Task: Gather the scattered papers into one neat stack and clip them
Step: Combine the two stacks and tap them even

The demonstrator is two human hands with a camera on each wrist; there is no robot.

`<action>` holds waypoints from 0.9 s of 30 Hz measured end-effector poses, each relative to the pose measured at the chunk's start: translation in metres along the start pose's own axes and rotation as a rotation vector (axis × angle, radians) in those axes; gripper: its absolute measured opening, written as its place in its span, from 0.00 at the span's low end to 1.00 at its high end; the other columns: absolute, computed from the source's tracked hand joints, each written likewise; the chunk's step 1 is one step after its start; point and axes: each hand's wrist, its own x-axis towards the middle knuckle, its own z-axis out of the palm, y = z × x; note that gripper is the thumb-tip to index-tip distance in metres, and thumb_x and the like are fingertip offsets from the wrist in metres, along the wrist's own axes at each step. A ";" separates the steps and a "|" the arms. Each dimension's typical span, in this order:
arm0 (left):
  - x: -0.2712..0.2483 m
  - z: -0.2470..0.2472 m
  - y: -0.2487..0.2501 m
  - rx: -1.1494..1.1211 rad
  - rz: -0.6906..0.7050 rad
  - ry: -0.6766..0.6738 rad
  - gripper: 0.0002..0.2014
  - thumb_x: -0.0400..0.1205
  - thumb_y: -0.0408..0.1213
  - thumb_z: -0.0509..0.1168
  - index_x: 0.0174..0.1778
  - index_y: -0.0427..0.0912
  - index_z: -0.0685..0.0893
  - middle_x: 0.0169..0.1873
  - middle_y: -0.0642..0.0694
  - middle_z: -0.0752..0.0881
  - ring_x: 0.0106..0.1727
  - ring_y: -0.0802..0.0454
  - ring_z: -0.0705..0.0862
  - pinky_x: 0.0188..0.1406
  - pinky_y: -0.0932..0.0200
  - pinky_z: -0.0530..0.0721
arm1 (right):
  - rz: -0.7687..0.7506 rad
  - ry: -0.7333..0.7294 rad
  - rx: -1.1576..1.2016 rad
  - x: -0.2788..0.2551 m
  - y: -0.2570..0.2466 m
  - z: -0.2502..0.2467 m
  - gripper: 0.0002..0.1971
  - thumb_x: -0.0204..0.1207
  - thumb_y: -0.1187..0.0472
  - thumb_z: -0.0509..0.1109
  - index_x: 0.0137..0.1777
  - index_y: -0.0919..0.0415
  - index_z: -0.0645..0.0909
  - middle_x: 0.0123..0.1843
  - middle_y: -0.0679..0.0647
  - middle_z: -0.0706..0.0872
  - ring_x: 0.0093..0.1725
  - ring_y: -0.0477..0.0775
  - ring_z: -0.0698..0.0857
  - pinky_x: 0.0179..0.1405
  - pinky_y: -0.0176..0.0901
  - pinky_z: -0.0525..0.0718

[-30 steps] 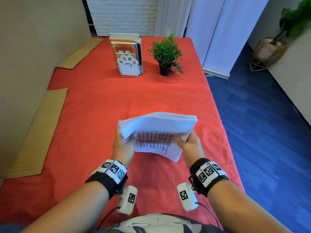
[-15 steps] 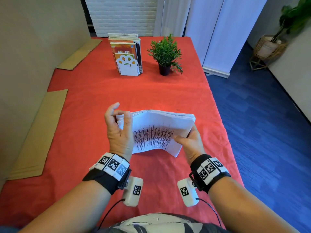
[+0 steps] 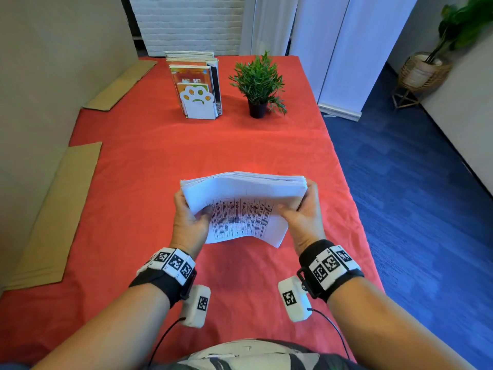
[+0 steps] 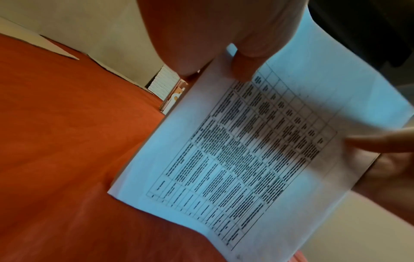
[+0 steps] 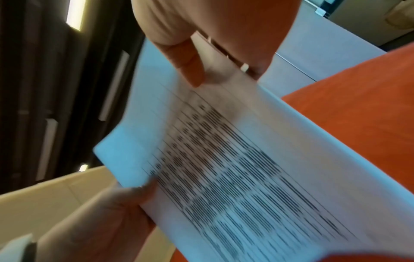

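Note:
A thick stack of white papers (image 3: 244, 206) with a printed table on its near face stands tilted on its lower edge over the red tablecloth (image 3: 160, 161). My left hand (image 3: 190, 217) grips the stack's left side, thumb on the printed face. My right hand (image 3: 301, 212) grips the right side the same way. The left wrist view shows the printed papers (image 4: 257, 156) with my left thumb (image 4: 243, 69) pressed on them. In the right wrist view the blurred papers (image 5: 235, 168) sit under my right thumb (image 5: 188, 65). No clip is in view.
A paw-shaped bookend with books (image 3: 197, 89) and a small potted plant (image 3: 257, 84) stand at the table's far end. Flat cardboard pieces (image 3: 50, 214) lie along the left wall. The table's right edge drops to blue floor (image 3: 413, 209).
My left hand, lifted off the stack's left corner half a second ago, has come back down and grips the left side again. The stack has shifted slightly right and squared up.

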 end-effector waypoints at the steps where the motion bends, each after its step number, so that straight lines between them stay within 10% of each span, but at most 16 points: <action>1: 0.001 -0.001 0.001 -0.019 -0.001 -0.010 0.26 0.75 0.15 0.64 0.61 0.42 0.64 0.47 0.56 0.79 0.42 0.83 0.80 0.46 0.82 0.76 | -0.094 -0.015 -0.034 0.000 -0.004 0.000 0.37 0.61 0.77 0.63 0.63 0.36 0.72 0.50 0.47 0.79 0.50 0.47 0.79 0.58 0.49 0.78; 8: 0.011 -0.007 -0.006 -0.097 -0.060 -0.065 0.26 0.75 0.17 0.66 0.61 0.49 0.70 0.51 0.54 0.83 0.49 0.73 0.84 0.54 0.73 0.80 | -0.512 -0.113 -0.464 0.006 -0.018 -0.001 0.42 0.60 0.87 0.59 0.71 0.51 0.73 0.68 0.58 0.72 0.73 0.40 0.69 0.77 0.32 0.63; 12: 0.015 -0.008 -0.015 -0.106 -0.163 -0.099 0.29 0.70 0.22 0.67 0.62 0.53 0.72 0.54 0.49 0.84 0.52 0.64 0.84 0.58 0.65 0.82 | -0.157 -0.113 -0.142 0.007 -0.005 -0.001 0.43 0.63 0.81 0.59 0.72 0.38 0.61 0.66 0.51 0.75 0.67 0.47 0.76 0.74 0.48 0.71; 15: 0.016 -0.007 -0.024 -0.009 -0.217 -0.115 0.29 0.72 0.14 0.65 0.70 0.34 0.72 0.60 0.37 0.84 0.56 0.53 0.85 0.64 0.57 0.81 | 0.136 -0.134 -0.094 0.008 0.013 -0.003 0.27 0.73 0.76 0.62 0.64 0.47 0.66 0.54 0.49 0.80 0.57 0.50 0.80 0.58 0.46 0.83; 24: 0.005 0.002 -0.022 0.250 -0.367 -0.190 0.22 0.75 0.25 0.68 0.65 0.44 0.77 0.53 0.48 0.85 0.52 0.48 0.84 0.59 0.51 0.81 | 0.145 0.005 -0.658 0.018 0.017 -0.019 0.06 0.72 0.66 0.68 0.42 0.57 0.73 0.41 0.53 0.84 0.45 0.61 0.84 0.40 0.48 0.82; 27: -0.005 0.004 -0.046 0.368 -0.562 -0.307 0.18 0.75 0.25 0.68 0.61 0.39 0.78 0.51 0.44 0.85 0.52 0.44 0.85 0.54 0.51 0.84 | 0.267 -0.070 -0.863 0.005 0.034 -0.037 0.13 0.74 0.65 0.66 0.58 0.59 0.78 0.55 0.56 0.85 0.55 0.58 0.83 0.51 0.42 0.78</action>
